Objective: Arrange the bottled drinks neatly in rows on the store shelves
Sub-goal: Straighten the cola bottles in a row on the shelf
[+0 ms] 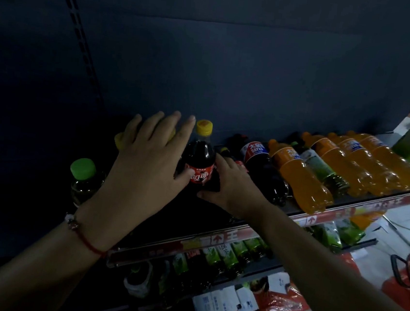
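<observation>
Both hands flank upright cola bottle (199, 160) on top shelf (345, 208): left hand (144, 164) fingers straight, thumb touching label; right hand (231, 183) cupping its right side. Long axis vertical, bottle dead between hands, right marginally tighter.

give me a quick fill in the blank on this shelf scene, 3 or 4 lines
1. The cola bottle between the two hands has a ____ cap.
2. The bottle at far left has a ____ cap.
3. The left hand wears a ____ string bracelet at the wrist.
4. The orange soda bottles right of the right hand are ____, not standing.

Missing words: yellow; green; red; lying down
</observation>
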`<state>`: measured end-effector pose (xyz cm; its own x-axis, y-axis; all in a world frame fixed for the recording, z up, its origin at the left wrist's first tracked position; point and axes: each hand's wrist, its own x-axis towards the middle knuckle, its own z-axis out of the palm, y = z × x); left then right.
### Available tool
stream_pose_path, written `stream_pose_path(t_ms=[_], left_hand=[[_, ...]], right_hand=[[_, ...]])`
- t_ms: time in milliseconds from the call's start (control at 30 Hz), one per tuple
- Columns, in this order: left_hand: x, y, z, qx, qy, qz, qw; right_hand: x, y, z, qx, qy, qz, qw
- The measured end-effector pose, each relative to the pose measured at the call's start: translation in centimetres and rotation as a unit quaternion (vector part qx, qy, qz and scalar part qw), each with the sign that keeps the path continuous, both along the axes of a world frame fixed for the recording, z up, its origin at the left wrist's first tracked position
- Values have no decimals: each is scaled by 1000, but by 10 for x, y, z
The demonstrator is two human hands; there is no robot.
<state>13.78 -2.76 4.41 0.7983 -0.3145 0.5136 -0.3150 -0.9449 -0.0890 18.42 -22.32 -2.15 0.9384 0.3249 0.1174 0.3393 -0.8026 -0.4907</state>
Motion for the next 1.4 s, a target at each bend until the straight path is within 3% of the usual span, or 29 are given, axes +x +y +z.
stream_pose_path(t_ms=[67,167,267,500,667,800,967,1033,1067,1133,1200,1300,1400], left_hand=[[1,-12,0,14,-8,-9,1000],[7,-32,-5,34,-19,-3,999],[13,-45,-12,42,-23,30,998],[12,-51,-21,60,-51,86,993],[10,-57,-21,52,-46,109,992],[7,-65,-22,33,-30,131,990],[-21,-96,-30,-120,-64,94,986],[-37,-116,-35,-280,20,90,955],[-43,-128,-36,-376,96,86,917],[-46,-150,-38,-552,225,63,801],[-39,-162,-41,-657,264,29,706],[-25,-169,-44,-715,247,-4,654],[-15,-168,-49,-728,243,-7,641]], right_hand=[[-11,-5,0,-133,-26,-21,991],[-25,-8,-8,-225,-1,-18,974],[-24,-9,-17,-238,49,-23,970],[7,-3,-35,-280,70,-71,955],[17,-15,-34,-206,112,-73,969],[23,-34,-30,-110,129,-21,985],[8,-56,-20,87,119,-17,989],[-4,-64,-16,162,82,-13,983],[-11,-68,-14,194,68,-8,979],[-26,-75,-12,218,52,-11,975],[-41,-81,-9,210,19,-22,977],[-56,-88,-8,191,-43,-5,981],[-56,-98,-2,128,-38,40,990]])
